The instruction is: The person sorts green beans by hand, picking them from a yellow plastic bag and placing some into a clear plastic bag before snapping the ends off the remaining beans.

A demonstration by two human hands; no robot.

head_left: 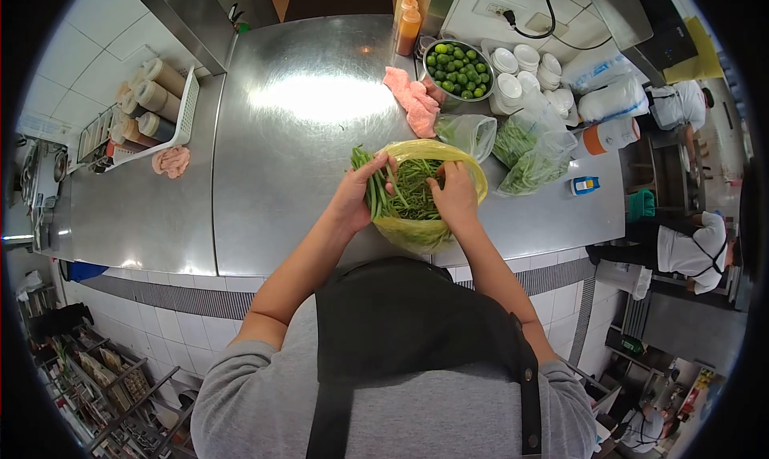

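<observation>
A yellow plastic bag (471, 156) stands wide-mouthed at the table's front edge, filled with thin green beans (412, 191). At the bag's left rim, my left hand (356, 193) is wrapped round a bunch of long green beans (376, 188), their ends sticking up past the fingers. My right hand (458, 196) reaches over the right rim, its thumb and fingers bent together among the beans in the bag. The pile partly hides those fingertips.
Behind the bag are a pink cloth (412, 102), a steel bowl of limes (458, 70), bags of greens (525, 150) and stacked white containers (509, 90). A blue-and-white object (585, 186) lies to the right. Sauce bottles fill a white basket (188, 110) at left. Co-workers stand far right.
</observation>
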